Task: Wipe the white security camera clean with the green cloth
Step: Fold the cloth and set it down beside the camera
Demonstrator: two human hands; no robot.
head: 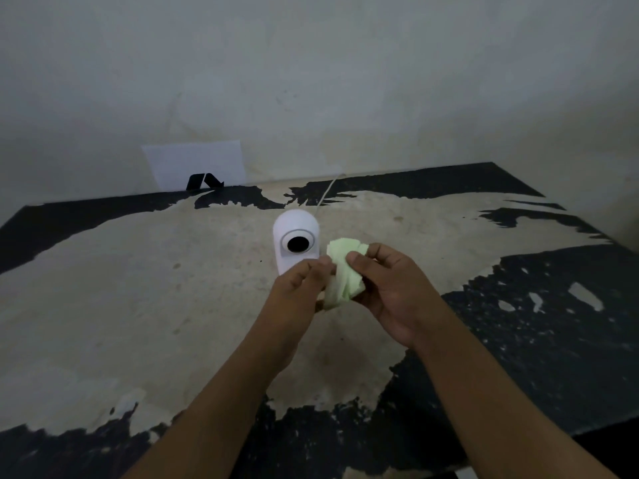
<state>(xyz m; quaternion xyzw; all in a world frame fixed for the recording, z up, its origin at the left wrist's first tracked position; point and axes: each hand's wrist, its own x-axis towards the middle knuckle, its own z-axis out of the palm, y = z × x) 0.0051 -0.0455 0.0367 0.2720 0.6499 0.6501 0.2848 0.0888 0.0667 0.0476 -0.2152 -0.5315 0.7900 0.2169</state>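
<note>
Both hands, left [300, 283] & right [390, 288], grip 1 green cloth [344, 273]; 1 white security camera [295, 238] upright just behind on table [138, 271].

A white sheet [193, 165] and black stand [204, 181] stand on the worn table [103, 271].

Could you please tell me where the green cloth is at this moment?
In the head view, the green cloth is bunched between the left hand and right hand, held above the table, just right of the white security camera.
</note>
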